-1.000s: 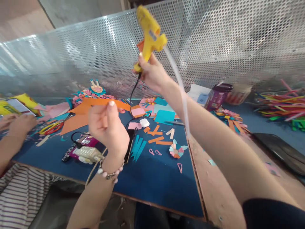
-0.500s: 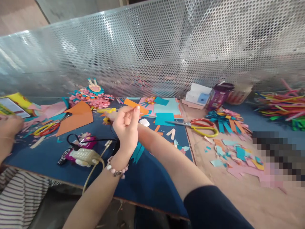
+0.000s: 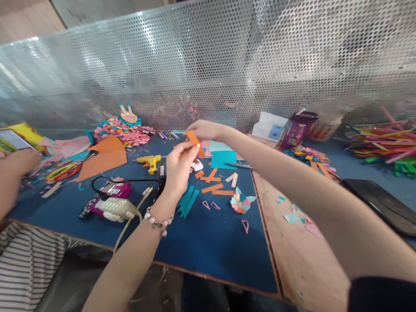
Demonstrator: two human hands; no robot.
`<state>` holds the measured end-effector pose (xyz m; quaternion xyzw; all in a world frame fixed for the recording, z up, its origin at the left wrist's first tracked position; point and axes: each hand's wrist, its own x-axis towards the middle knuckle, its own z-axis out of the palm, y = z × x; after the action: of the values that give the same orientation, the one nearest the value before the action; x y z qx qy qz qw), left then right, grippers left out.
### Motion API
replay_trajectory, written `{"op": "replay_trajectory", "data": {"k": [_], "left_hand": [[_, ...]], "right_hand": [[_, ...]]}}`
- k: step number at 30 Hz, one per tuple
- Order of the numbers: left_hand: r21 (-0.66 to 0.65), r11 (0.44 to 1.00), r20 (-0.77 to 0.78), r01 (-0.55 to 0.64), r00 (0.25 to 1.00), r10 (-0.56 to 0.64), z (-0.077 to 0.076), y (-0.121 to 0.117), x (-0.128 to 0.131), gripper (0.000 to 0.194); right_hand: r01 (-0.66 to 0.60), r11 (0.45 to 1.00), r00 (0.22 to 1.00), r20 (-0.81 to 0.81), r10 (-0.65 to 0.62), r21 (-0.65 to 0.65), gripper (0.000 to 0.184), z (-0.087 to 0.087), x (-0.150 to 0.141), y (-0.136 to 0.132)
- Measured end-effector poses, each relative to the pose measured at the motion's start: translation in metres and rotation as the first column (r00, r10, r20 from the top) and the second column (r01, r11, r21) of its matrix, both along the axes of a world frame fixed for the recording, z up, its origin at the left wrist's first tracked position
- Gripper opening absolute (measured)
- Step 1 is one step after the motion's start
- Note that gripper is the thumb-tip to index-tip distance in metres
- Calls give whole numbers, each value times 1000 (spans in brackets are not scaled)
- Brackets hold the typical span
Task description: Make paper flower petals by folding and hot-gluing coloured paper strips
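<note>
My left hand [image 3: 182, 162], with a beaded bracelet at its wrist, pinches an orange paper strip [image 3: 199, 148]. The strip stands tilted above the blue tabletop [image 3: 208, 242]. My right hand [image 3: 204, 130] reaches across from the right, its curled fingers at the strip's upper end; its fingertips are partly hidden. To the left of my left hand lies a yellow glue gun [image 3: 150, 162]. Teal strips [image 3: 188, 200], orange strips [image 3: 212, 188] and a small paper flower [image 3: 241, 202] lie near my arms. A teal paper sheet [image 3: 223, 159] lies beyond, beside a partly hidden white object [image 3: 196, 165].
A power strip [image 3: 118, 209] with cords lies at left, near scissors [image 3: 65, 170] and orange paper [image 3: 108, 156]. Another person's hand [image 3: 24, 162] is at far left. At right are a purple cup [image 3: 297, 130], pipe cleaners [image 3: 386, 141] and a dark phone-like object [image 3: 380, 201]. Perforated metal [image 3: 208, 65] stands behind.
My right hand has come from behind my left hand, at the glue gun's side, rightward to the orange strip's upper end. The strip has tilted more upright. The glue gun now shows fully.
</note>
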<state>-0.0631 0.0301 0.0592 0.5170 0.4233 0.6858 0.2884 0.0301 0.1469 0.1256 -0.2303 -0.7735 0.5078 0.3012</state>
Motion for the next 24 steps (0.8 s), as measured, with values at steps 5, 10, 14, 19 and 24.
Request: {"op": "replay_trajectory", "data": {"k": [5, 10, 14, 19, 24], "left_hand": [[-188, 965, -177, 184, 960, -218, -5, -7, 12, 21], [-227, 937, -255, 266, 912, -321, -6, -14, 18, 18], [-248, 934, -257, 256, 912, -319, -7, -13, 18, 19], [-252, 934, -244, 253, 917, -314, -11, -11, 19, 21], [-272, 925, -265, 266, 903, -338, -12, -13, 22, 23]], "right_hand": [[244, 913, 953, 93, -288, 326, 30, -16, 84, -47], [356, 832, 864, 190, -467, 426, 31, -52, 137, -117], [334, 759, 840, 188, -509, 559, 25, -81, 156, -146], [-35, 609, 930, 249, -271, 793, 26, -112, 176, -183], [-87, 524, 897, 295, -328, 847, 31, -130, 185, -209]]}}
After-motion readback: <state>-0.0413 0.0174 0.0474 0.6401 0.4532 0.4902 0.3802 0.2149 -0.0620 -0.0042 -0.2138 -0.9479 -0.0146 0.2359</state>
